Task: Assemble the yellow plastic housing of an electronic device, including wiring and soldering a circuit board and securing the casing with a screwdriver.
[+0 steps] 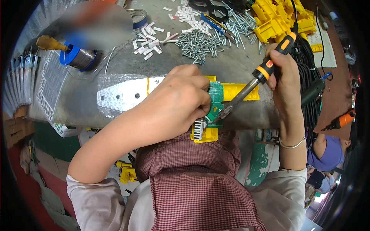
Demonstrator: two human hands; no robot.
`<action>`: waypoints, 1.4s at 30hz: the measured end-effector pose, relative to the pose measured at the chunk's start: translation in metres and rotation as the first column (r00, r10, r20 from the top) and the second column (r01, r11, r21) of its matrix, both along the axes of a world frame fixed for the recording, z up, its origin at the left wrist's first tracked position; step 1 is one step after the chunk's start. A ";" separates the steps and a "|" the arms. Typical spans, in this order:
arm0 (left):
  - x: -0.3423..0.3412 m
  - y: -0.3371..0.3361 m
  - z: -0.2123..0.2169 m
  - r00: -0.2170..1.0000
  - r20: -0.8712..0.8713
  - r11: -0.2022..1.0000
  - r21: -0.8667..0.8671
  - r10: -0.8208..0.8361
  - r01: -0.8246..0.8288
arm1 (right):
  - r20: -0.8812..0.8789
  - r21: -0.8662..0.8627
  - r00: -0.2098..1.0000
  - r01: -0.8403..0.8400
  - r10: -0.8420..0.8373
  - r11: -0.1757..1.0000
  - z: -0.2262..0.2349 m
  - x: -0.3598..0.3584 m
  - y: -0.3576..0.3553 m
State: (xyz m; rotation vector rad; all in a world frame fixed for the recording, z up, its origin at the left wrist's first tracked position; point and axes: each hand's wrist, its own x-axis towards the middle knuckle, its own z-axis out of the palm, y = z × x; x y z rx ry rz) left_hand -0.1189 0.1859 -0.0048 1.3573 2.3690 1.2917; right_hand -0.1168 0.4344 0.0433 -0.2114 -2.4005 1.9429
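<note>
My left hand (pixel 175 102) presses down on a green circuit board (pixel 216 101) that sits in a yellow plastic holder (pixel 206 134) at the near edge of the grey workbench (pixel 231 65). My right hand (pixel 283 73) grips the orange and black handle of a soldering iron (pixel 266 70). The iron slants down to the left, and its metal tip touches the lower part of the green board. A row of metal pins shows at the holder's lower left. My left fingers hide most of the board's left side.
A spool of solder wire (pixel 79 57) stands at the left. Loose screws (pixel 198 44) and small white pieces (pixel 148 44) lie behind the board. Yellow plastic parts (pixel 275 17) pile at the back right beside black cables (pixel 308 73). A clear bubble-wrapped strip (pixel 121 93) lies left.
</note>
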 end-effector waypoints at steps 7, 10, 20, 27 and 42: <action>0.000 -0.001 0.000 1.000 0.005 1.000 0.006 -0.008 0.008 | 0.054 0.028 0.998 0.013 -0.014 1.000 -0.004 -0.003 -0.003; 0.000 0.000 0.002 1.000 0.012 1.000 -0.013 -0.017 0.018 | 0.097 0.016 0.995 0.012 -0.013 1.000 -0.007 -0.004 0.000; -0.001 0.001 0.002 1.000 0.008 1.000 -0.010 -0.016 0.016 | 0.072 0.068 0.997 -0.036 0.031 0.997 -0.003 -0.001 -0.001; -0.001 0.002 0.002 1.000 0.006 1.000 -0.009 -0.005 0.005 | -0.014 0.029 0.998 -0.060 0.060 0.998 -0.001 0.003 -0.002; -0.001 0.001 0.001 1.000 0.001 1.000 -0.003 0.008 -0.008 | 0.030 0.008 0.998 -0.061 0.061 0.998 -0.001 0.001 -0.001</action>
